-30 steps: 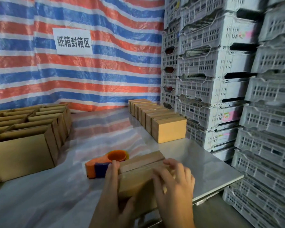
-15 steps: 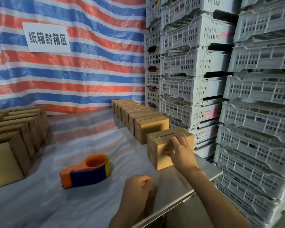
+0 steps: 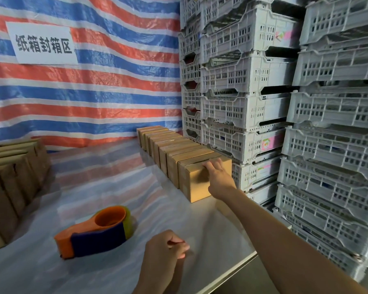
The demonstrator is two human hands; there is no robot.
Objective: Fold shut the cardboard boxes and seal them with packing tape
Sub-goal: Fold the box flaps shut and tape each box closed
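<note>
A closed cardboard box (image 3: 197,181) stands at the near end of a row of sealed boxes (image 3: 168,143) along the table's right side, pressed against the one behind it. My right hand (image 3: 218,176) reaches out with fingers extended, touching the box's upper front edge. My left hand (image 3: 166,251) rests on the table near the front edge, fingers curled into a loose fist that holds nothing. An orange and blue tape dispenser (image 3: 94,232) lies on the table left of my left hand.
Several open cardboard boxes (image 3: 11,172) stand in a row at the left. Grey plastic crates (image 3: 263,102) are stacked high along the right, close beside the box row. A striped tarp with a white sign (image 3: 44,44) hangs behind. The table's front edge (image 3: 227,272) runs diagonally.
My right hand carried the box from in front of me to the end of the sealed row and pushed it against it. My left hand let go and curled on the table.
</note>
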